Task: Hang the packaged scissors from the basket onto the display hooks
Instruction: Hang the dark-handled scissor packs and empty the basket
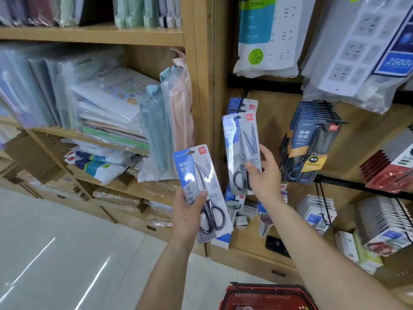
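Note:
My left hand grips a blue-and-white packaged pair of scissors by its lower half, with more packs stacked behind it. My right hand pinches a second scissors pack near the handles and holds it upright against the display hook. Another blue pack hangs on that hook just behind it. The red basket sits at the bottom edge of the view, below my right forearm.
Dark scissors packs hang on the neighbouring hook to the right. Bagged power strips hang above. A wooden upright separates the hook wall from shelves of folders on the left. A black phone lies on the low ledge.

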Action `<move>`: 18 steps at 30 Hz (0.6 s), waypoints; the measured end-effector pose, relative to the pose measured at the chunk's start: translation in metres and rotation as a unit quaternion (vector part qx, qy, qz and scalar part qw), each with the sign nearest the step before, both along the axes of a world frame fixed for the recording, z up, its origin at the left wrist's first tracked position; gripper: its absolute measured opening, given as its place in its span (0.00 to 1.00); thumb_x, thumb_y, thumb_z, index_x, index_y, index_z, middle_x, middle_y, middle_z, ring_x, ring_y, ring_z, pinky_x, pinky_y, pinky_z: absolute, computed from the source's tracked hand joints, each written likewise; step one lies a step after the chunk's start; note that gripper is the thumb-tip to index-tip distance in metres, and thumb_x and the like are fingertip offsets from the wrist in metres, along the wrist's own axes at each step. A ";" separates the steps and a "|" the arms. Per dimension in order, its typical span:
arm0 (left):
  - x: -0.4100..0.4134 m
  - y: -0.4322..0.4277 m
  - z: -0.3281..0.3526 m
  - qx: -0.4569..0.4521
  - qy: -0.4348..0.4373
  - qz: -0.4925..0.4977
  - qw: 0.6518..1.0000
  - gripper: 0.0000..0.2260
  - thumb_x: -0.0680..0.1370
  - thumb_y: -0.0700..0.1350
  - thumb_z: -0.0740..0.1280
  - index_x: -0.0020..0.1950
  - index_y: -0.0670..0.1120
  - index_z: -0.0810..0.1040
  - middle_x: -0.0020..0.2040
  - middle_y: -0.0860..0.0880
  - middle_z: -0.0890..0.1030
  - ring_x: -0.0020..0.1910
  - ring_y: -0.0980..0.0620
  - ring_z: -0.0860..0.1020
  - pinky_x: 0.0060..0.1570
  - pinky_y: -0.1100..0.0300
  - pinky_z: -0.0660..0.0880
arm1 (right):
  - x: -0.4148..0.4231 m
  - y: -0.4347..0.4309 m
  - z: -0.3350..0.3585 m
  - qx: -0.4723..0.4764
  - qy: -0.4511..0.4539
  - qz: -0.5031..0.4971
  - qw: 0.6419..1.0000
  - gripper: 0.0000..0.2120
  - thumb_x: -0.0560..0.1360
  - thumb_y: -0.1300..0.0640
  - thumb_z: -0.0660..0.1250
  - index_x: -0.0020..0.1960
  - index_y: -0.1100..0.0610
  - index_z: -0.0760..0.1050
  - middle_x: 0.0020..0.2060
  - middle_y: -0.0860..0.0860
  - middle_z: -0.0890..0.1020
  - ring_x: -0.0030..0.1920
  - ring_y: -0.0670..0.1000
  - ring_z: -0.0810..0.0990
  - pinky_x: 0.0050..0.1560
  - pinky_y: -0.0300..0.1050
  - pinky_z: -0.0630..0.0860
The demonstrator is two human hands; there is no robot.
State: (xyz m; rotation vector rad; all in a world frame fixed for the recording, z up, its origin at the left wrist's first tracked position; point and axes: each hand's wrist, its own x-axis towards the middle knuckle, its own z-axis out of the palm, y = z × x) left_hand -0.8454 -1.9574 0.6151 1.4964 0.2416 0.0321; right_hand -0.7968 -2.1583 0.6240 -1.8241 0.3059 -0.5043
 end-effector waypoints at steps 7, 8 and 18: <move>-0.001 -0.002 0.001 0.005 0.006 -0.004 1.000 0.09 0.81 0.42 0.72 0.59 0.50 0.76 0.50 0.51 0.86 0.44 0.56 0.86 0.36 0.64 0.81 | 0.024 -0.002 0.006 -0.002 0.005 -0.022 1.000 0.24 0.81 0.57 0.69 0.76 0.49 0.70 0.52 0.47 0.85 0.47 0.41 0.83 0.49 0.35 0.80; -0.001 -0.002 0.002 0.008 0.008 -0.007 1.000 0.09 0.81 0.42 0.71 0.59 0.50 0.76 0.50 0.51 0.86 0.44 0.57 0.86 0.36 0.65 0.80 | 0.031 -0.003 0.010 -0.007 0.002 -0.019 1.000 0.23 0.81 0.57 0.68 0.76 0.49 0.71 0.55 0.48 0.85 0.51 0.45 0.84 0.55 0.43 0.82; 0.007 -0.007 0.006 0.019 -0.011 -0.049 0.999 0.09 0.82 0.41 0.70 0.61 0.50 0.76 0.53 0.50 0.86 0.47 0.56 0.86 0.41 0.63 0.81 | -0.016 0.014 0.015 0.003 0.117 0.078 0.990 0.22 0.81 0.47 0.67 0.73 0.51 0.71 0.56 0.47 0.81 0.57 0.50 0.81 0.63 0.52 0.77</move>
